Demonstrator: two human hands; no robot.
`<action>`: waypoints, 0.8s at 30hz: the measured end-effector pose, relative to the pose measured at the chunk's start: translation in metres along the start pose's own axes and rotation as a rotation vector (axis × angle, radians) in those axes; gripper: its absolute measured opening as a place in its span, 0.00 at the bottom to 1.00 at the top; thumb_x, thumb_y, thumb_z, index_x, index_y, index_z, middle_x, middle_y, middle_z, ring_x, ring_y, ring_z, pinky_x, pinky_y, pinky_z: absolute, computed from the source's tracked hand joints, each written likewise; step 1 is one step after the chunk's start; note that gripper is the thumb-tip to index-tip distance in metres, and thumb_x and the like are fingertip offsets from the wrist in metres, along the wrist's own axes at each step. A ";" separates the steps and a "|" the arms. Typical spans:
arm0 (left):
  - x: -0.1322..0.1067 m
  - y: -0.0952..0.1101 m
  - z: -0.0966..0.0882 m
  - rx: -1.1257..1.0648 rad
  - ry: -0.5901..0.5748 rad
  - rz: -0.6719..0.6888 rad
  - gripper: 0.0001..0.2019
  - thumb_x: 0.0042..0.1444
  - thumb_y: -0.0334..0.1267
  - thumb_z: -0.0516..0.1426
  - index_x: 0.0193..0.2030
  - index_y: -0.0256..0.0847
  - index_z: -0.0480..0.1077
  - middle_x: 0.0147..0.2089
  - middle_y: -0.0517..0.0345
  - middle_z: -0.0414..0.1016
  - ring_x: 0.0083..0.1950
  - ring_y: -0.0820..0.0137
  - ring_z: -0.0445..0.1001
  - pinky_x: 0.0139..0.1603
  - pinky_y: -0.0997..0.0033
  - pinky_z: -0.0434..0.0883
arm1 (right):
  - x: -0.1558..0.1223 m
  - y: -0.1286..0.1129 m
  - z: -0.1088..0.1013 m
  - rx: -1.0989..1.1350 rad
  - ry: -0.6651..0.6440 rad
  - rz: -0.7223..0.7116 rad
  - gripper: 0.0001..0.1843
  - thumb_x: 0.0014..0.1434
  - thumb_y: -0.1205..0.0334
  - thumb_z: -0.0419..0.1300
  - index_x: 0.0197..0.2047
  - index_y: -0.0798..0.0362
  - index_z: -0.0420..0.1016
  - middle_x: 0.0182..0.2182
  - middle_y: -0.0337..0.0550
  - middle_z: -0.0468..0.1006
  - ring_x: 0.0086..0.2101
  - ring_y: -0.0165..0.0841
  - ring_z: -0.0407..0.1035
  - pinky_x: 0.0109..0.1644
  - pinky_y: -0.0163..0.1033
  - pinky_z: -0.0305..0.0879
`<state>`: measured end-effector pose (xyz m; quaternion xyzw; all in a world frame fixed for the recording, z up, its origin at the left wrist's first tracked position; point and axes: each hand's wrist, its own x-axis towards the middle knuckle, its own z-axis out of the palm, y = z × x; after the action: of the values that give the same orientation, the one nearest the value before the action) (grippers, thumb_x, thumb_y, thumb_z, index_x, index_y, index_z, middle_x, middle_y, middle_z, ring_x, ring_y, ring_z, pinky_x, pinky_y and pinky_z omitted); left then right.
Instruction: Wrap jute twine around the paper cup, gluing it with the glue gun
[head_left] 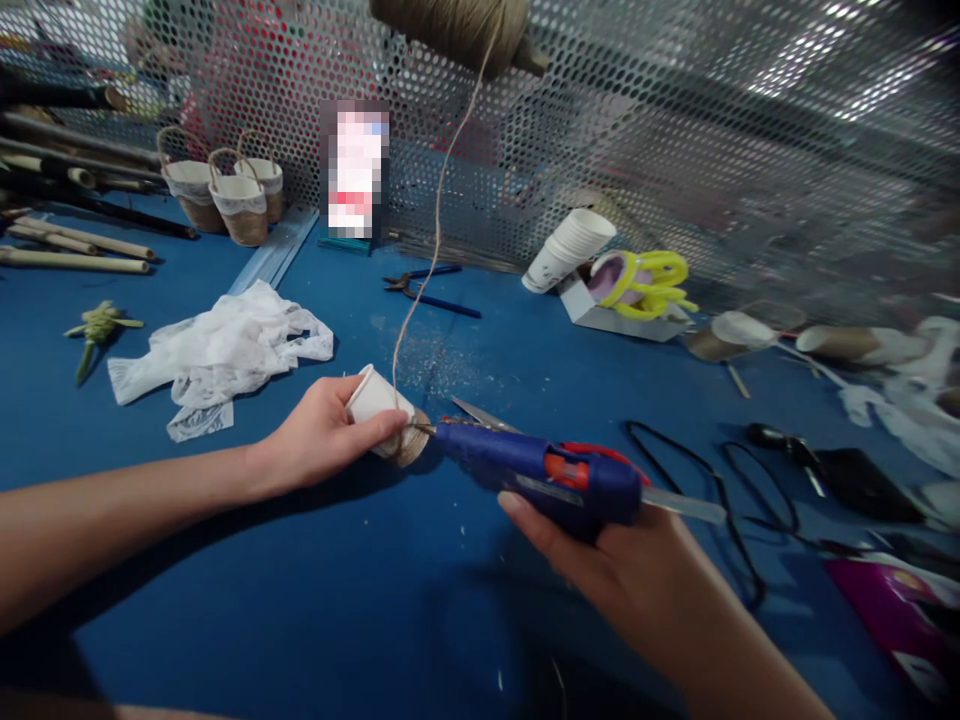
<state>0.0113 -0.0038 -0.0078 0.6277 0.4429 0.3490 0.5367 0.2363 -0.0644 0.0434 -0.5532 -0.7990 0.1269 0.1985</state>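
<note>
My left hand [322, 430] is closed around a white paper cup [370, 397], which lies tilted with its base toward the right. Brown twine [414, 440] is wound about the base end. From there a single strand [438, 215] runs up to a large twine spool [457, 30] at the top. A blue hot glue gun [525, 465] is gripped in my right hand [600, 560], its nozzle at the wound twine; whether it touches cannot be told. A clear glue stick [686, 503] juts from the gun's back. Scissors [480, 412] lie partly hidden behind the gun.
White lace [225, 350] lies left, near small twine-wrapped baskets [244, 210] and bamboo sticks [82, 262]. Pliers [435, 292], a phone [355, 175] and stacked paper cups [568, 248] stand or lie along the perforated metal screen [675, 140]. A black cord [712, 480] curls at right.
</note>
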 end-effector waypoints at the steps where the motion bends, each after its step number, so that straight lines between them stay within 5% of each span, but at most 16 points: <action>1: 0.000 0.000 0.000 -0.001 -0.003 0.002 0.12 0.51 0.42 0.56 0.33 0.32 0.69 0.29 0.55 0.72 0.29 0.73 0.69 0.31 0.75 0.67 | 0.000 0.001 0.001 0.005 -0.001 0.023 0.17 0.57 0.53 0.53 0.19 0.50 0.64 0.14 0.36 0.69 0.16 0.28 0.64 0.20 0.33 0.62; 9: -0.002 -0.002 0.001 -0.010 -0.008 0.031 0.11 0.51 0.41 0.56 0.32 0.32 0.69 0.27 0.56 0.71 0.28 0.73 0.69 0.30 0.76 0.67 | 0.001 0.011 0.004 0.040 -0.093 0.110 0.28 0.57 0.49 0.50 0.10 0.50 0.56 0.07 0.35 0.60 0.11 0.25 0.57 0.14 0.33 0.54; 24: -0.006 -0.006 -0.001 0.026 -0.049 0.072 0.11 0.52 0.41 0.56 0.32 0.32 0.68 0.26 0.57 0.69 0.26 0.74 0.67 0.27 0.77 0.66 | 0.010 0.009 -0.001 0.203 -0.215 0.239 0.23 0.55 0.48 0.50 0.14 0.50 0.56 0.10 0.35 0.62 0.13 0.26 0.59 0.19 0.33 0.58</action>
<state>0.0076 -0.0086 -0.0137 0.6583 0.4113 0.3469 0.5264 0.2407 -0.0517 0.0421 -0.6046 -0.7274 0.2879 0.1500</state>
